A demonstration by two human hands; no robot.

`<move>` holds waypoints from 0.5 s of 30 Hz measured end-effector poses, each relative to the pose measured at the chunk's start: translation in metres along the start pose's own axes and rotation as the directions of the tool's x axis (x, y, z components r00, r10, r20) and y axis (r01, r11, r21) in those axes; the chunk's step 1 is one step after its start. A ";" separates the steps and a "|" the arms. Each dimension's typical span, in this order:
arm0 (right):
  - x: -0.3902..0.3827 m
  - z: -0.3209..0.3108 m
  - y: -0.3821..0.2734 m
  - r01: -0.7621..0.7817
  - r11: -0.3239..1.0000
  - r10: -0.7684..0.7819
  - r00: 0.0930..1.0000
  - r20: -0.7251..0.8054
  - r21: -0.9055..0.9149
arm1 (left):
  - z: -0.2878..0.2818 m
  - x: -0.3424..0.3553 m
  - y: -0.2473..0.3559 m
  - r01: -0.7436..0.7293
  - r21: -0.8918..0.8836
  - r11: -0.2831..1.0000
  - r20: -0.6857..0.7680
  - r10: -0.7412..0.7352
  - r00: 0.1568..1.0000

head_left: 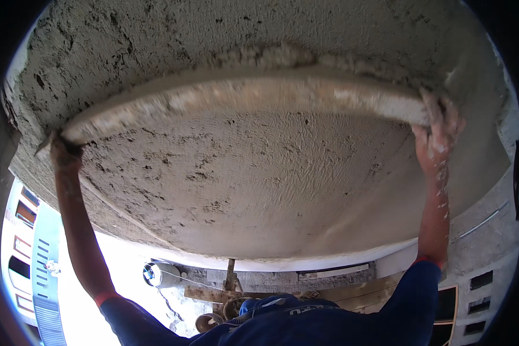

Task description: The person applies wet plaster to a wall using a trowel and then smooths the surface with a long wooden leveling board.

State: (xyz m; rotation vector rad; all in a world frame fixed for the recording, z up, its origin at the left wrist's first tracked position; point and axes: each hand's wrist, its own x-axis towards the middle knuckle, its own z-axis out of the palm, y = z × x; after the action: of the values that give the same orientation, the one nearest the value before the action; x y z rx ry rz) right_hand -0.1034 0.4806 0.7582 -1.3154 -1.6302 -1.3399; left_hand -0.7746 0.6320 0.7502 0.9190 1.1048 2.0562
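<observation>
A long, mortar-smeared screed board [242, 97] lies across the wet grey plaster [254, 179], looking bowed in this wide view. My left hand [67, 157] is closed round its left end, and my right hand [438, 130] grips the right end, fingers over the edge and streaked with mortar. Along the far edge of the board runs a thick ridge of scraped-up mortar [271, 56]. On the near side the plaster is partly smooth and partly pitted; beyond the ridge it stays rough. The board is slightly blurred by motion.
Wooden planks [357, 293] lie below, behind my blue-sleeved arms. A pale bucket [166, 275] and a round container [207, 322] stand low down, near an upright timber [230, 275]. Farther left are a blue corrugated sheet [47, 288] and a white building [21, 245].
</observation>
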 end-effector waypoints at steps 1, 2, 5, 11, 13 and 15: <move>-0.015 0.001 -0.004 -0.010 1.000 0.010 1.000 0.018 0.026 | 0.000 -0.008 -0.017 0.005 -0.013 1.000 -0.019 -0.005 1.000; -0.037 0.007 -0.004 0.021 0.999 -0.021 1.000 0.002 0.044 | -0.006 -0.019 -0.038 0.018 -0.048 0.999 0.045 -0.016 0.999; -0.092 0.012 -0.018 0.074 0.994 -0.082 0.991 0.105 0.077 | -0.029 -0.042 -0.098 0.122 -0.080 0.989 -0.036 -0.126 0.991; -0.206 0.049 -0.053 0.034 0.988 -0.052 0.991 0.122 0.149 | -0.086 -0.103 -0.212 0.032 -0.103 0.994 0.100 -0.022 0.995; -0.247 0.062 -0.066 0.008 0.977 -0.052 0.978 0.200 0.212 | -0.093 -0.124 -0.239 0.143 -0.112 0.983 0.000 -0.144 0.990; -0.285 0.068 -0.066 -0.010 0.980 -0.040 0.968 0.248 0.197 | -0.095 -0.140 -0.276 0.185 -0.123 0.975 0.002 -0.186 0.983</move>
State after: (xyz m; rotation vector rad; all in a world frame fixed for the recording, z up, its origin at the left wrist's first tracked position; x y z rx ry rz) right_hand -0.0752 0.4635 0.4597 -1.3978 -1.8928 -1.0196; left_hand -0.7185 0.6079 0.4325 0.7187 1.0166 1.9523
